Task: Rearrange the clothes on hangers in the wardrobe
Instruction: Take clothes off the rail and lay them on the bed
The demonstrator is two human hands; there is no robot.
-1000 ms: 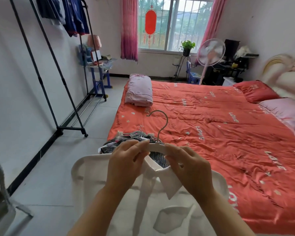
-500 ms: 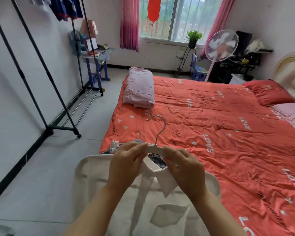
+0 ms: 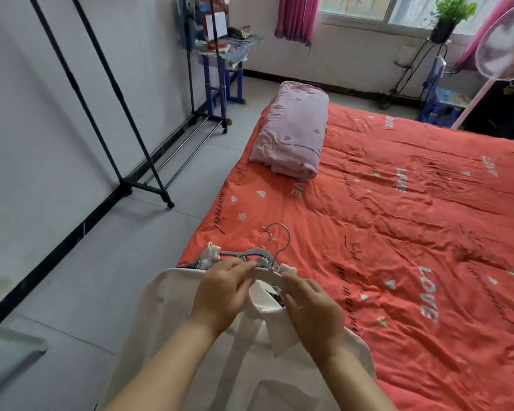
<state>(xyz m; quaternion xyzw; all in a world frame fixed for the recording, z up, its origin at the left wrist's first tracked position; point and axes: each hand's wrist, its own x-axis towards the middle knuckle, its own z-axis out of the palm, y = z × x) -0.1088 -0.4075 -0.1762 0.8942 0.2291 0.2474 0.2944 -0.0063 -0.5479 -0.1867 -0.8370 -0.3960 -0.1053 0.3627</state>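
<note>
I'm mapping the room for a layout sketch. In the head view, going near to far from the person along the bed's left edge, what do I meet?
White shirt → left hand and right hand gripping the white hanger → grey hanger → folded pink quilt → pink curtain.

The single head-worn camera looks forward and down, close over the hands [image 3: 267,295] and bed [image 3: 413,232].

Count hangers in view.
2 clear: white hanger, gripped by left hand and right hand, in the white shirt; grey hanger on the pile behind. Small extra hooks suggest more hidden.
</note>
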